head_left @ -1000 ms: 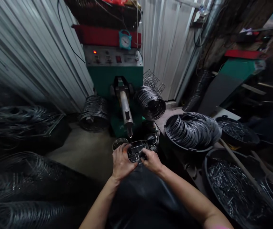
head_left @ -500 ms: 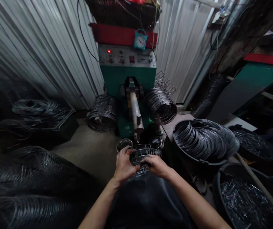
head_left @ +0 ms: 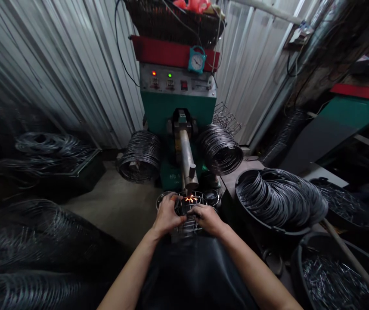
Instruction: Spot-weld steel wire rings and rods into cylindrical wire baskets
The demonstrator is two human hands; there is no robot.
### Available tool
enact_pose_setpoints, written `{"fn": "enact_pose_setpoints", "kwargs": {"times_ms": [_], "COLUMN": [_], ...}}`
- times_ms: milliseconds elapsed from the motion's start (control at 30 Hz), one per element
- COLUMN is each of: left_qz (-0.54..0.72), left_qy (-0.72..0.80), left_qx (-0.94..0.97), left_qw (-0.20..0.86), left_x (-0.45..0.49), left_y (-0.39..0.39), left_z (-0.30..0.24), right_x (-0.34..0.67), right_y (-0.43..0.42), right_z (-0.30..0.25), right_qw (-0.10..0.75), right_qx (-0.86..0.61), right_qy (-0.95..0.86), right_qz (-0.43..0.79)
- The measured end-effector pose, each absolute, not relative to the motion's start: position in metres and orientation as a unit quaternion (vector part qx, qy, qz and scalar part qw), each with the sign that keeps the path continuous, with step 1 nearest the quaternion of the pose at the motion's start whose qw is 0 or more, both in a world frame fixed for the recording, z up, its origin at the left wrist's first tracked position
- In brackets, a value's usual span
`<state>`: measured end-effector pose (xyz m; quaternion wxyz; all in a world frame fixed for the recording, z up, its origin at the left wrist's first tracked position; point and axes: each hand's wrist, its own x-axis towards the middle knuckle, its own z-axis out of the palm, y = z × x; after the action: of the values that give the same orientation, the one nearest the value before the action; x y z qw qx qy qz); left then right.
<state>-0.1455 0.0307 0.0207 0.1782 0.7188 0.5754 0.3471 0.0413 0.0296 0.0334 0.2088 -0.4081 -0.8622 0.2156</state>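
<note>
A round wire basket (head_left: 189, 224) of crossed metal rods sits beneath the tip of a spot welder (head_left: 189, 146). Orange sparks (head_left: 190, 198) burst where the welder's tip meets the basket's wires. My left hand (head_left: 168, 216) grips the basket's left side, thumb toward the middle and fingers on the far rim. On the right, my right hand (head_left: 208, 218) is closed, its thumb and forefinger pinched at the basket's wires. Whether a small loose piece lies in that pinch is hidden. A dark apron (head_left: 197, 271) covers my lap just below.
Wire-ring coils (head_left: 141, 157) and more rings (head_left: 221, 150) hang beside the machine. At right stand a tub of rings (head_left: 277, 200) and a bucket of short metal pieces (head_left: 334, 275). Dark ring bundles (head_left: 35, 232) lie at left. A blue clock (head_left: 197, 60) hangs above.
The welder's tip now meets the basket and sparks fly. A green lamp has lit beside the red one. Both hands keep their hold; the view has shifted slightly.
</note>
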Motion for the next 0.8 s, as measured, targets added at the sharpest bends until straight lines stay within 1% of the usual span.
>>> {"fn": "enact_pose_setpoints", "kwargs": {"times_ms": [133, 333, 467, 667, 800], "left_qz": [0.347, 0.334, 0.342, 0.356, 0.360], "left_qy": [0.582, 0.599, 0.614, 0.622, 0.624], "left_qx": [0.714, 0.708, 0.698, 0.683, 0.685], "left_qw": [0.176, 0.166, 0.138, 0.140, 0.111], "left_x": [-0.146, -0.140, -0.134, -0.131, -0.129], "left_y": [0.033, 0.027, 0.016, 0.000, -0.011], "left_z": [0.021, 0.028, 0.029, 0.020, 0.020], "right_x": [0.039, 0.040, 0.043, 0.045, 0.044], "right_y": [0.027, 0.024, 0.021, 0.014, 0.007], "right_z": [0.031, 0.032, 0.030, 0.028, 0.030], "right_qw": [0.219, 0.197, 0.193, 0.234, 0.290], "right_qx": [-0.424, -0.436, -0.431, -0.417, -0.453], "right_qy": [-0.855, -0.858, -0.861, -0.841, -0.775], "right_qz": [0.203, 0.187, 0.189, 0.254, 0.332]}}
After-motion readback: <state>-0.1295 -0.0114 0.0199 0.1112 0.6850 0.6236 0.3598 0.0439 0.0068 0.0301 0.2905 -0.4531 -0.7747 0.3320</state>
